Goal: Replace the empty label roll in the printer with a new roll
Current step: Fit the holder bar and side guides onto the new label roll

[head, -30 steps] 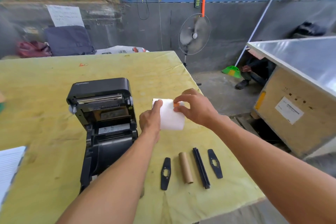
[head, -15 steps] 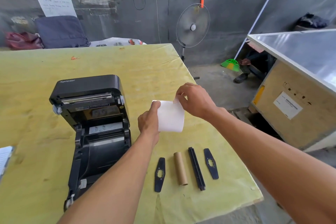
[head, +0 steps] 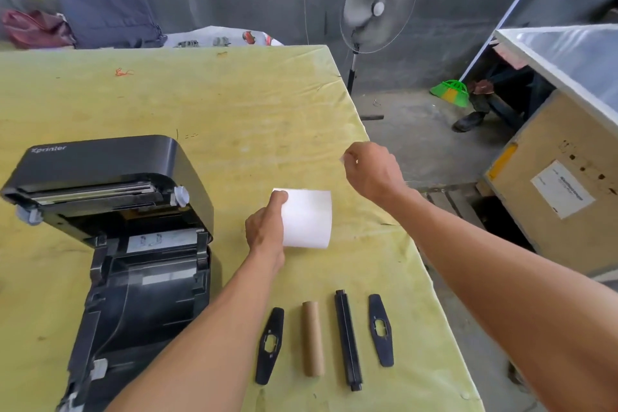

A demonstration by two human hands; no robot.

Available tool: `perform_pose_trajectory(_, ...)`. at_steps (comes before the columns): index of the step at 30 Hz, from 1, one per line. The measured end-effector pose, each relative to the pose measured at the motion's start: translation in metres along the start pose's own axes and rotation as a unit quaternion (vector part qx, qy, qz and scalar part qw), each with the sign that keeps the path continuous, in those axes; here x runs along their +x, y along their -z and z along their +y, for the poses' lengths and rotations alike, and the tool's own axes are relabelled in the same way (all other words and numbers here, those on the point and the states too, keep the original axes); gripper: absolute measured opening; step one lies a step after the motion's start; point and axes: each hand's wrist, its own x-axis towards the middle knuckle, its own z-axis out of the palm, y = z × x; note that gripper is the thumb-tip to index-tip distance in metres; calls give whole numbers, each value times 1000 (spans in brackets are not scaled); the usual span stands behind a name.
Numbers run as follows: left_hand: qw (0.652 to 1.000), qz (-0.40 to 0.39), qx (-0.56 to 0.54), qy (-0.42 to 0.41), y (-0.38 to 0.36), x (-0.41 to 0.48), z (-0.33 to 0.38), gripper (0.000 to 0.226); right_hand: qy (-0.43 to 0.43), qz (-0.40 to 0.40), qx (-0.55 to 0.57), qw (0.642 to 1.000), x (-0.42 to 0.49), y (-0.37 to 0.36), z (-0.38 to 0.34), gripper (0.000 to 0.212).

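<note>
My left hand (head: pixel 266 229) grips the left end of a new white label roll (head: pixel 307 219), held above the yellow table (head: pixel 234 104). My right hand (head: pixel 371 170) is raised up and to the right of the roll, apart from it, fingers pinched on a small white scrap. The black printer (head: pixel 110 237) stands at the left with its lid open and its roll bay bare. Near the front edge lie the empty brown cardboard core (head: pixel 313 338), a black spindle bar (head: pixel 347 339) and two black side guides (head: pixel 270 344) (head: pixel 381 329).
The table's right edge runs close to my right arm, with concrete floor beyond. A standing fan (head: pixel 378 7) is behind the table's far corner. A wooden crate (head: pixel 565 184) with a shiny top stands at the right. Bags (head: pixel 103 10) lie beyond the table's far edge.
My right hand has pulled off the roll and moved up and right with a small white scrap. The left hand still holds the roll. The camera has shifted closer.
</note>
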Motion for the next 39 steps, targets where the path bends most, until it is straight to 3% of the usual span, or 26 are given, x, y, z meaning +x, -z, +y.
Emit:
perform_pose_trajectory(7, 998, 40, -35, 24, -13, 21, 3, 29, 108, -92, -92, 986, -2, -46, 33, 30)
perform_pose_trajectory(14, 997, 56, -39, 29, -12, 30, 9, 22, 224, -185, -181, 939, -21, -72, 58, 19)
perform_pose_trajectory(20, 996, 60, -51, 37, -13, 26, 8, 22, 200, -187, -171, 947, -48, -82, 64, 23)
perform_pose_trajectory(25, 996, 49, -58, 39, -13, 18, 10, 24, 112, -237, -139, 955, -54, -73, 59, 26)
perform_pose_trajectory(27, 997, 42, -53, 37, -11, 15, 12, 25, 30, -211, -59, 975, -53, -65, 54, 31)
perform_pose_trajectory(29, 997, 32, -52, 38, -8, 10, 14, 25, -55, -152, 121, 979, -55, -51, 41, 37)
perform_pose_trajectory(32, 998, 20, -50, 35, -2, 0, 17, 26, -141, -197, 386, 890, -63, -31, 10, 53)
perform_pose_trajectory(33, 998, 17, -50, 35, 0, -4, 18, 27, -151, -231, 410, 869, -67, -27, 1, 59)
perform_pose_trajectory(35, 998, 8, -50, 35, 6, -12, 20, 27, -147, -261, 409, 862, -77, -29, -13, 61)
perform_pose_trajectory(39, 999, -12, -40, 33, 21, -27, 26, 29, -162, -226, 446, 851, -96, -31, -33, 54)
